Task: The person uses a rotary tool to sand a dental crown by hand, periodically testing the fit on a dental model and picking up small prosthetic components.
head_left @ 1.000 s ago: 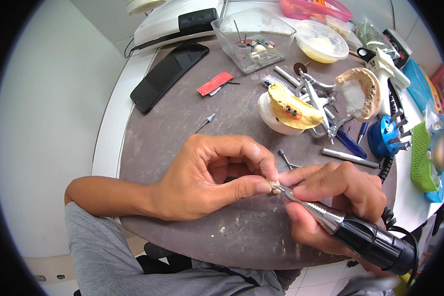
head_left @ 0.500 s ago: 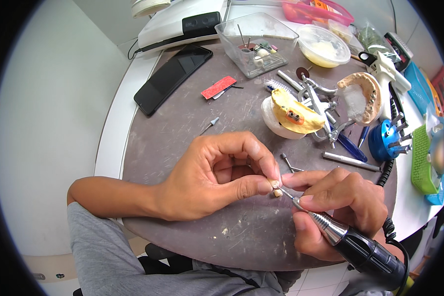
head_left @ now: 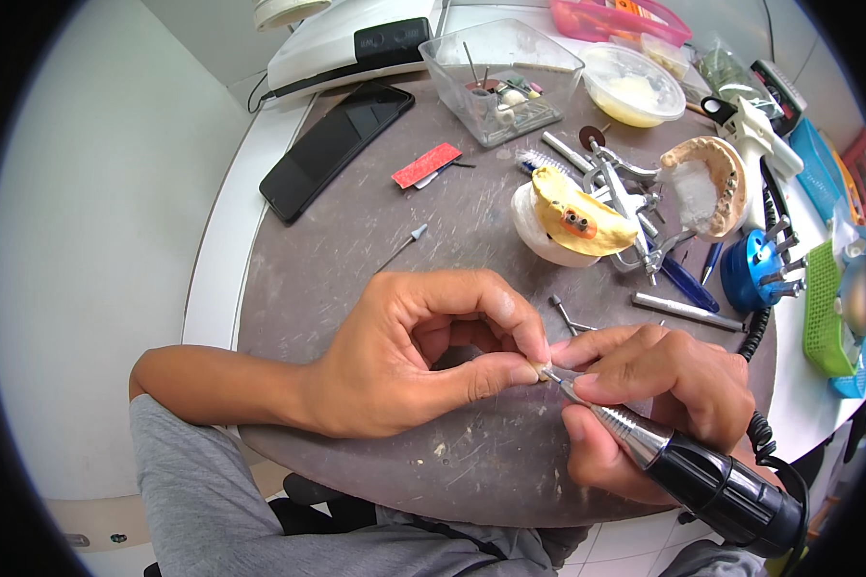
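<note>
My left hand (head_left: 433, 356) pinches a small tooth-coloured dental crown (head_left: 546, 369) between thumb and forefinger. Fingertips cover most of it. From the right, my right hand (head_left: 669, 385) grips a black and silver rotary handpiece (head_left: 717, 486) like a pen. Its thin bur (head_left: 556, 378) reaches the crown; whether they touch is too small to tell. The right fingertips rest close against the left ones. Beyond the hands stand a yellow and white dental model (head_left: 585, 216) and a metal articulator (head_left: 624, 207), with a tan dental arch model (head_left: 712, 183) at its right.
Around the hands lie a grey-tipped bur (head_left: 418, 233), another bur (head_left: 560, 308) and a metal rod (head_left: 688, 312). Farther back are a black phone (head_left: 337, 149), red strip (head_left: 426, 165), clear tub of bits (head_left: 500, 87), and round container (head_left: 635, 87). A blue bur holder (head_left: 751, 269) stands right.
The crown, more visible before, is now mostly covered by my fingertips. The handpiece has shifted slightly, its body lower and farther right. Both hands keep their grip.
</note>
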Demonstrator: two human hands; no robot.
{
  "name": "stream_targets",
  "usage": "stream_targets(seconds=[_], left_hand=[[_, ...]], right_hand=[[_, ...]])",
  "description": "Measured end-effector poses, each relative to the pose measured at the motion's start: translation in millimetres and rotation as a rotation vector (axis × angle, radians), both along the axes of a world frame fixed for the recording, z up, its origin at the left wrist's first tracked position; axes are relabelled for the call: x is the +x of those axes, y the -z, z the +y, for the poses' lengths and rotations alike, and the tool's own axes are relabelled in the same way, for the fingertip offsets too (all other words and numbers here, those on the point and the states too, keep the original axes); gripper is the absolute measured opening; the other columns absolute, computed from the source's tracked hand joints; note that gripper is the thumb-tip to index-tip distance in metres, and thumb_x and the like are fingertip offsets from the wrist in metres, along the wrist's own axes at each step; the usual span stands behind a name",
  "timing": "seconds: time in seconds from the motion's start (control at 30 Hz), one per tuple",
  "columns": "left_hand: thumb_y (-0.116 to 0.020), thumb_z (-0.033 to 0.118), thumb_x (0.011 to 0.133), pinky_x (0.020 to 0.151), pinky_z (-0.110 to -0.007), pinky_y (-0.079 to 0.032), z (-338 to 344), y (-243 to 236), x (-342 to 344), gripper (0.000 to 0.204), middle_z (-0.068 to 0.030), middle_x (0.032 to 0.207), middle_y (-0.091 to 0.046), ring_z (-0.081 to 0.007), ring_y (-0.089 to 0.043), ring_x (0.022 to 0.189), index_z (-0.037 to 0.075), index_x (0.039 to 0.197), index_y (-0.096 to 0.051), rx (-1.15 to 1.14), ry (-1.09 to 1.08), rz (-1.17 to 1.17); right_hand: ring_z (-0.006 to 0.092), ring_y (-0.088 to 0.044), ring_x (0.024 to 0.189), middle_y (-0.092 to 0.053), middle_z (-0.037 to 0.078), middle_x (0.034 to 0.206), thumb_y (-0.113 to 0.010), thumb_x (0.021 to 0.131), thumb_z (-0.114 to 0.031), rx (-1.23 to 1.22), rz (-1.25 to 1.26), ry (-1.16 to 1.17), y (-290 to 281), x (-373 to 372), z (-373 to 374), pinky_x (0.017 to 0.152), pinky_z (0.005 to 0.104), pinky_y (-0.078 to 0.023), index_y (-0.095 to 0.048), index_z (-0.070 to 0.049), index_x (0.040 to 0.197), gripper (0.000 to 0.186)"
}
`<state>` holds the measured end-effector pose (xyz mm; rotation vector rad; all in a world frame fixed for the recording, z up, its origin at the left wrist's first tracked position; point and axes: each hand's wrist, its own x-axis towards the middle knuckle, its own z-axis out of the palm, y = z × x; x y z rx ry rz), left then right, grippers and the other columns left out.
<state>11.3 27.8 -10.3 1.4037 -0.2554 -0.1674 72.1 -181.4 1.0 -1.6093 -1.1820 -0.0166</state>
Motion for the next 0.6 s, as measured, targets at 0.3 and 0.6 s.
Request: stream_targets(seconds=[0.3,0.6], left_hand=[[-0.065,-0.009,0.081,0.08,-0.027,-0.049,0.6,0.1,-0.8,0.014,-0.0134,0.096,-0.061,-0.0151,-0.06,0.091,-0.003,0.093,-0.061,0.053,0.002,-0.027],[-0.066,-0.009,0.08,0.079,-0.028,-0.049,0.8,2.1,-0.2,0.013,-0.0138,0.094,-0.062,-0.0166,-0.061,0.09,-0.003,0.091,-0.062,0.048,-0.018,-0.086]], right_hand=[[0.0273,-0.07,0.07,-0.063,0.011,0.067,-0.073,0.068,0.0,-0.021,0.002,0.003,-0.3,-0.7,-0.1,0.07,0.0363,-0.059,-0.057,0.002,0.081,0.021],[0.0277,-0.07,0.077,-0.064,0.012,0.068,-0.074,0.07,-0.002,-0.095,0.152,0.039,-8.2,-4.9,-3.2,0.072,0.0347,-0.058,-0.057,0.001,0.081,0.02]])
